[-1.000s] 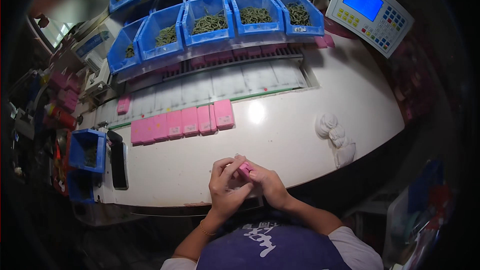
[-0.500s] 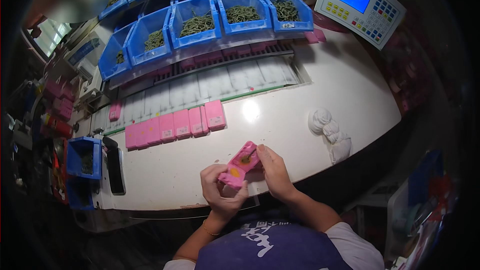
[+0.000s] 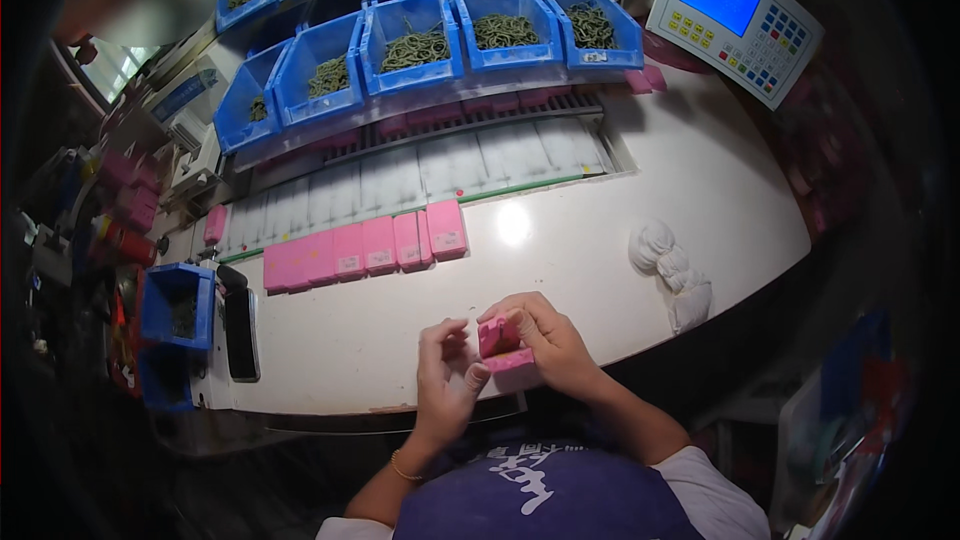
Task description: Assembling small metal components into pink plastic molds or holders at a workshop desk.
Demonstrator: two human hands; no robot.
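A small two-part pink mould is held over the near edge of the white table. Its halves are partly folded toward each other, with a dark gap between them. My right hand grips it from the right, thumb on the inner side of the raised half and fingers behind it. Just left of the mould, my left hand is open, fingers curved and apart, its thumb close to the lower half. Whether that thumb touches the mould I cannot tell, and what lies inside is mostly hidden.
Several closed pink blocks stand in a row at centre left, before a pale slatted strip. Blue bins of green stringy pieces rise behind. A knotted white cloth lies right, a phone left, and a keypad console far right.
The mould has gone from spread open to partly folded. My left hand has let go and opened beside it, while my right hand has wrapped round it. The view has shifted slightly.
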